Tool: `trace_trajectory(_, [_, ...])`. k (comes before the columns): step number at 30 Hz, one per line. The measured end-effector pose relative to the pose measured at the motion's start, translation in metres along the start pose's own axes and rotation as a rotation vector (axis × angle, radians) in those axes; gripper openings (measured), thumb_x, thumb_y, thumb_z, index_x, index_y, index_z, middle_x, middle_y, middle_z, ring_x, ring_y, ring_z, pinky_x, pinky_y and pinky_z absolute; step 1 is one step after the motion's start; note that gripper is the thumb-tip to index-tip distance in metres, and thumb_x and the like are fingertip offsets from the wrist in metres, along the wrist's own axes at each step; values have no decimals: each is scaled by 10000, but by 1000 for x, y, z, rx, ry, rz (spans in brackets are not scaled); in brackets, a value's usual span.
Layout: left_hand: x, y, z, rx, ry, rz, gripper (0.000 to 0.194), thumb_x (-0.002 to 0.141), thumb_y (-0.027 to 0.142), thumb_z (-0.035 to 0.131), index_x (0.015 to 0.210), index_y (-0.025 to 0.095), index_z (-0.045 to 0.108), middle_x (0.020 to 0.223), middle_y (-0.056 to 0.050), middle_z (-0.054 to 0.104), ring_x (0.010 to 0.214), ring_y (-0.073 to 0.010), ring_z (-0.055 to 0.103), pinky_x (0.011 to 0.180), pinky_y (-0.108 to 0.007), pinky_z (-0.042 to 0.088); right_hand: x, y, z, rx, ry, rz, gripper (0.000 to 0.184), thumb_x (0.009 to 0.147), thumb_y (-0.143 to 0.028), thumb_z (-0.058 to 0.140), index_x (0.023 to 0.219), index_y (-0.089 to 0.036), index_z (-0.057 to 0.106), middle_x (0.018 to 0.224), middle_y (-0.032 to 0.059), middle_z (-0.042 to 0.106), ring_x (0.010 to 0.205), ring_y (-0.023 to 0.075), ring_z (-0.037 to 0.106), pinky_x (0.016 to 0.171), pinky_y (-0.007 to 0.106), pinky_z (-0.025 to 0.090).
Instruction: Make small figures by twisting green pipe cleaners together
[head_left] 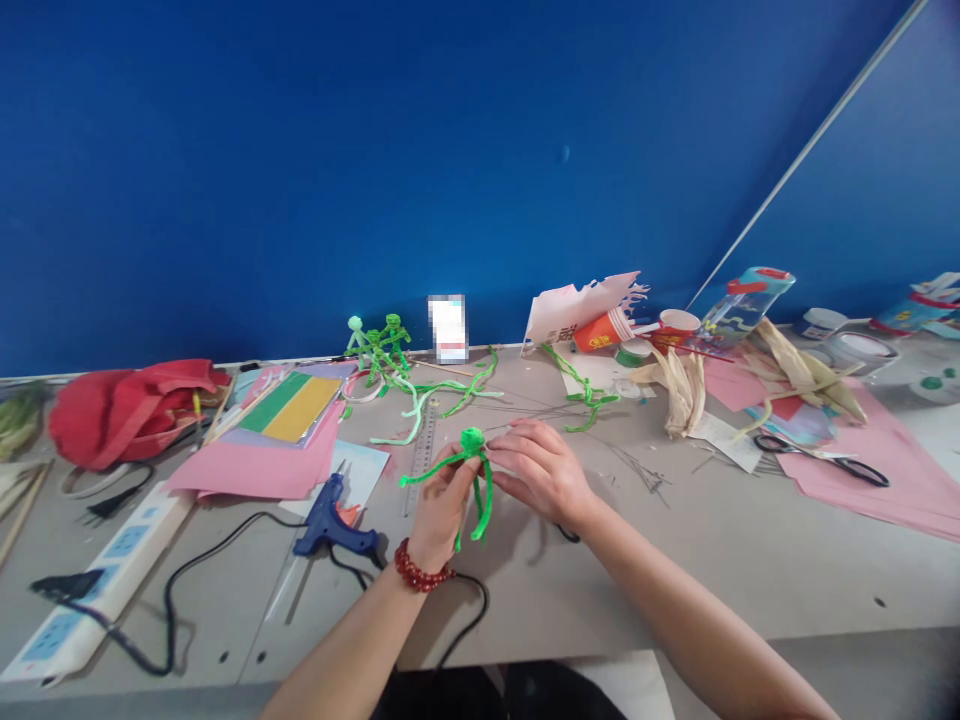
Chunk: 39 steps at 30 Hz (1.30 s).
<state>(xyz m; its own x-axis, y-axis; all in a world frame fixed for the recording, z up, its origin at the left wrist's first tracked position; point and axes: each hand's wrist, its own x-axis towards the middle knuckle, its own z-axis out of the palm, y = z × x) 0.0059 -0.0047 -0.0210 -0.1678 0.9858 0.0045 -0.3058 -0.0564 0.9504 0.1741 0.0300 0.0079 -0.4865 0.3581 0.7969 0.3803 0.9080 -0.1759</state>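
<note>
A deep blue wall (pixel 450 150) is filling the whole back of the room, and a grey table (pixel 675 560) is running along its foot, crowded with craft litter. Pink paper sheets (pixel 885 470) are spreading over the right end, a red cloth bag (pixel 127 405) is slumping at the left, and a white power strip (pixel 97 580) is lying along the near left edge. A blue glue gun (pixel 330 522) is resting near the middle, with its black cord trailing off toward the table's near edge.

Just above the table's middle, the person is holding a green pipe-cleaner figure (pixel 472 470). The left hand (pixel 442 510), a red bead bracelet (pixel 420 570) on its wrist, is gripping the figure's body from behind; the right hand (pixel 544 470) is pinching near the coiled head, fingers closed on a thin wire there, though I cannot tell exactly. To my eye, steady support under the head and small, even twists are what this bending work needs, so the limbs do not skew.

Two finished green figures (pixel 379 345) are standing at the wall; scissors (pixel 817 455) are lying on the pink paper.
</note>
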Motion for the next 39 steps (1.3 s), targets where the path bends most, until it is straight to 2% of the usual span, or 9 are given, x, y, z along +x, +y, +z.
trace_trajectory(9, [-7, 3, 0, -31, -50, 41, 222, 799, 405, 726, 848, 203, 646, 814, -16, 663, 781, -166, 618, 768, -291, 498, -3, -9, 11, 328, 105, 252, 123, 950, -273, 579, 1024, -243, 673, 910, 68, 729, 855, 210, 674, 909, 433, 533])
trace_trajectory(13, [-6, 6, -1, 43, -98, 83, 227, 834, 421, 689, 880, 200, 662, 814, -23, 652, 774, -173, 606, 760, -305, 489, -1, -11, 9, 421, 74, 380, 121, 950, -305, 586, 909, -237, 677, 803, 33, 714, 792, 192, 661, 894, 385, 533])
trace_trajectory(18, [-9, 18, 0, 183, -136, 139, 200, 858, 403, 661, 881, 205, 676, 780, -25, 634, 768, -182, 602, 755, -300, 488, -1, -8, 6, 498, -14, 628, 221, 908, -371, 631, 766, -202, 637, 730, 7, 659, 697, 159, 626, 632, 255, 499])
trace_trajectory(24, [-9, 18, 1, 280, -160, 241, 172, 877, 349, 629, 961, 203, 665, 974, -65, 669, 930, -214, 623, 859, -319, 479, -1, -3, 8, 877, -56, 790, 335, 852, -480, 683, 743, -179, 586, 673, -15, 581, 633, 123, 541, 601, 237, 447])
trace_trajectory(28, [-8, 21, 3, 296, -167, 271, 158, 877, 347, 625, 906, 199, 676, 943, -61, 669, 945, -218, 620, 902, -326, 466, -2, -8, 12, 929, -36, 856, 346, 862, -489, 661, 740, -183, 558, 670, -16, 572, 612, 119, 533, 585, 233, 449])
trace_trajectory(32, [-8, 21, 4, 228, -133, 138, 190, 858, 381, 644, 900, 199, 679, 871, -44, 680, 861, -200, 634, 840, -305, 484, -2, -16, 12, 540, 58, 725, 191, 898, -346, 632, 787, -200, 578, 743, 10, 631, 705, 156, 599, 668, 277, 500])
trace_trajectory(35, [-6, 14, 2, 131, -103, 62, 202, 838, 398, 668, 886, 202, 666, 821, -21, 678, 838, -187, 635, 810, -291, 486, 0, -17, 7, 221, 162, 407, 50, 885, -210, 636, 859, -223, 596, 830, 25, 682, 805, 183, 642, 898, 410, 512])
trace_trajectory(37, [-4, 8, 0, 104, -81, 41, 206, 835, 397, 674, 881, 197, 666, 798, -10, 669, 796, -171, 625, 770, -277, 479, 2, -15, 4, 100, 185, 213, 95, 881, -143, 619, 889, -237, 609, 873, 24, 705, 816, 178, 654, 996, 471, 474])
trace_trajectory(39, [-3, 4, -3, 112, -70, 11, 209, 838, 393, 677, 886, 190, 668, 774, 3, 655, 710, -145, 591, 683, -254, 457, 3, -13, 1, 18, 168, 118, 149, 876, -109, 611, 932, -246, 629, 906, 25, 721, 817, 172, 659, 1015, 478, 471])
